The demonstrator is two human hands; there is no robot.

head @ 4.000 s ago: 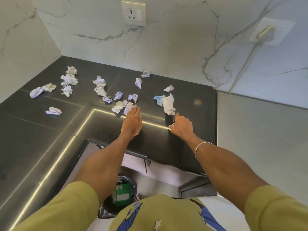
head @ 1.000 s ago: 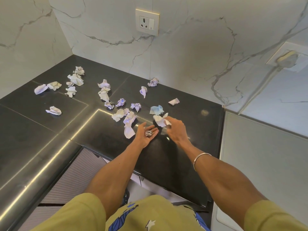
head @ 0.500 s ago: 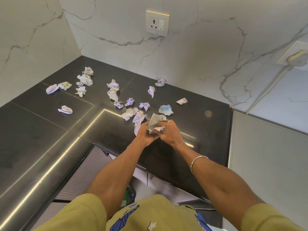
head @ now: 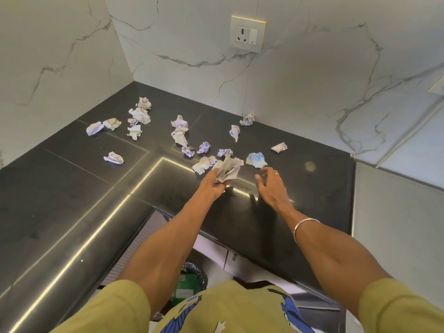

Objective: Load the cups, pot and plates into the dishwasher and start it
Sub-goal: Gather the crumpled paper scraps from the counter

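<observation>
No cups, pot, plates or dishwasher are in view. My left hand (head: 213,185) is shut on a bunch of crumpled paper (head: 228,170), held just above the black countertop (head: 72,188). To its right, my right hand (head: 271,186) hovers open with fingers spread, empty, a little short of a blue-white paper ball (head: 257,160). A metal bangle (head: 305,227) circles my right wrist. Several more crumpled paper pieces (head: 180,135) lie scattered over the counter toward the corner.
Marble walls meet in a corner behind the counter, with a socket plate (head: 247,34) on the back wall. A pale tall panel (head: 396,224) borders the counter's right end. Below the counter edge stands a bin with a black liner (head: 192,282).
Both hands were pressed together around the paper half a second ago. Now they have parted: the left keeps the paper bunch and the right has come away empty, toward the blue-white ball.
</observation>
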